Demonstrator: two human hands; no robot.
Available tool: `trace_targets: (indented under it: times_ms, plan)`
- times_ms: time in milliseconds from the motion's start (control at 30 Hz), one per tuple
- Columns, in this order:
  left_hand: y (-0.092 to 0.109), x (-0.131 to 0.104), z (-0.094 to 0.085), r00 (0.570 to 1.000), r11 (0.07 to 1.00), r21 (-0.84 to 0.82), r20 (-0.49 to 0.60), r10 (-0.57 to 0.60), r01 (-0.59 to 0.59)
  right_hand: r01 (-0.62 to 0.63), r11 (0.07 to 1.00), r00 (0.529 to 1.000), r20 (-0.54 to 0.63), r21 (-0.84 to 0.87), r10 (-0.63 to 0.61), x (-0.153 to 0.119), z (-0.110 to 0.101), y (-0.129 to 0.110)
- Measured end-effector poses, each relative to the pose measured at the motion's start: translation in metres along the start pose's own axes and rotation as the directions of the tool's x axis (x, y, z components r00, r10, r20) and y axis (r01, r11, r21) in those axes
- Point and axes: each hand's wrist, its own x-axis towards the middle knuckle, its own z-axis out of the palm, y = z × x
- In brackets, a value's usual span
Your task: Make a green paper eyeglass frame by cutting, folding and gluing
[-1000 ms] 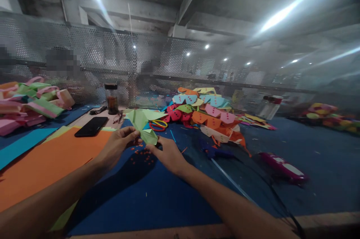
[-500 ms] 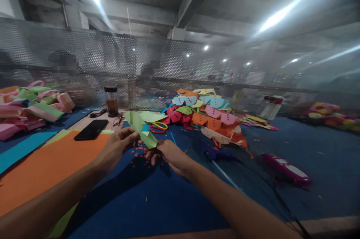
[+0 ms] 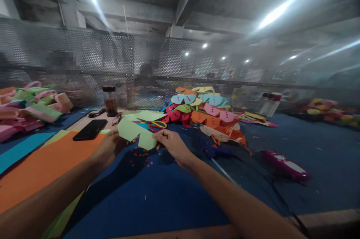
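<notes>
Both hands hold one green paper (image 3: 137, 133) just above the blue desk (image 3: 168, 197), in front of the heap (image 3: 208, 113) of coloured paper cut-outs. The left hand (image 3: 108, 148) pinches the paper's left part, its fingers closed on the sheet from below and behind. The right hand (image 3: 171, 143) has thumb and forefinger shut on the paper's right lower corner.

The paper looks partly folded, with a notch in its lower edge between the two hands. Its long axis runs roughly left to right, the face tilted up toward the camera, the left end pointing toward the phone (image 3: 90, 129). The step in hand seems to be shaping or opening a fold. The next move probably calls for both pinches to stay firm while the crease is lined up.

Orange dots (image 3: 140, 156) of punched paper lie on the desk under the hands. An orange sheet (image 3: 42, 168) lies left of the heap, scissors (image 3: 157, 124) just before it, a glue gun (image 3: 215, 151) and a pink tool (image 3: 285, 166) to its right. A jar (image 3: 109, 100) stands left of the heap by the mesh screen (image 3: 84, 63).
</notes>
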Motion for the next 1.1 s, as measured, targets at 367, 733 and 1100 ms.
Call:
trace_targets:
  times_ms: [367,733,1100]
  plan:
    - [0.007,0.009,-0.015,0.993,0.987,0.158,-0.113,0.043,-0.025,0.114,0.936,0.984,-0.095,-0.334,-0.153,0.005,-0.008,0.006]
    - [0.005,0.006,-0.011,0.994,0.989,0.141,-0.093,0.063,-0.05,0.13,0.915,0.978,-0.101,-0.381,-0.181,0.01,-0.012,0.012]
    - [0.004,0.007,-0.012,0.991,0.994,0.094,-0.117,0.059,-0.048,0.116,0.911,0.978,-0.116,-0.395,-0.176,0.011,-0.011,0.012]
